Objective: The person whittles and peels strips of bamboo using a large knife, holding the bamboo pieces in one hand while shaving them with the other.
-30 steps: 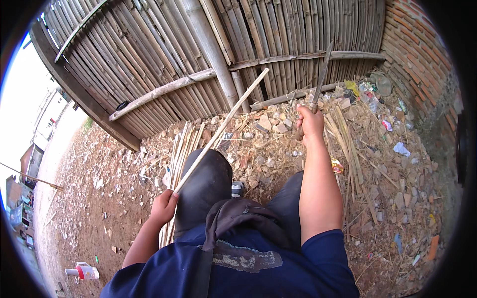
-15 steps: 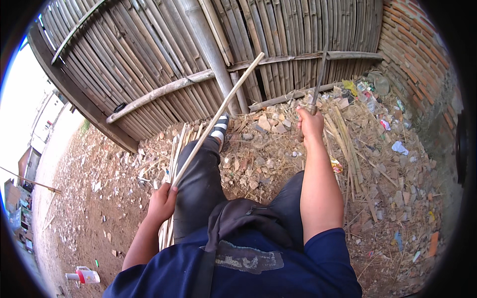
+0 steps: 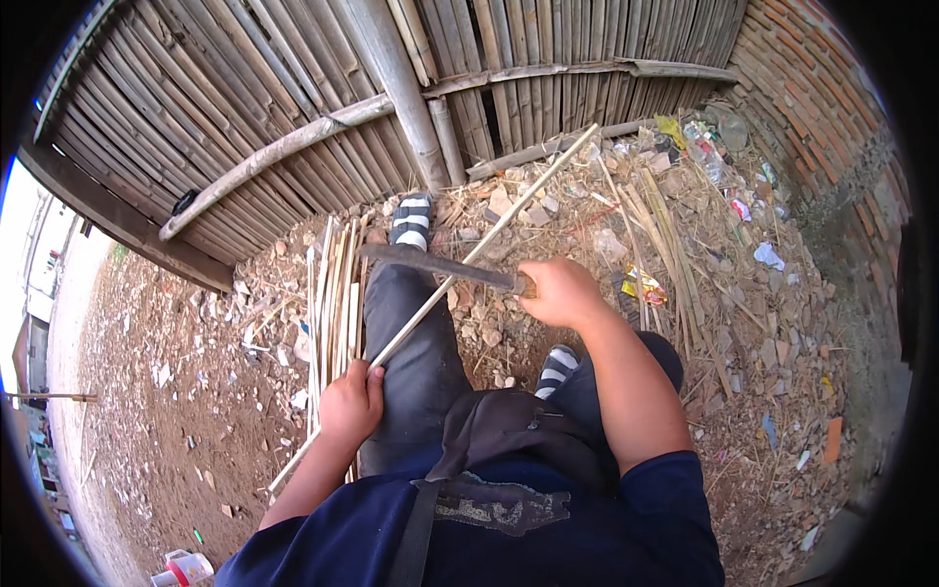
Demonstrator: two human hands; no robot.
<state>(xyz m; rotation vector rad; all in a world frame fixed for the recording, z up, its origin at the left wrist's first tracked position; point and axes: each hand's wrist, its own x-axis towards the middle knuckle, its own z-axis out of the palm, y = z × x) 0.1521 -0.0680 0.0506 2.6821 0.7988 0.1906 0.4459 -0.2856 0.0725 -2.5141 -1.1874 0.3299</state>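
My left hand (image 3: pixel 351 402) grips the stick (image 3: pixel 528 199), my right hand (image 3: pixel 559 293) the knife (image 3: pixel 421 260); I'd angle it shallowly, though contact looks unclear

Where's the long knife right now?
In the head view, the long knife is just above the middle, gripped in the right hand, pointing left across the pale strip, just below the left foot in the picture.
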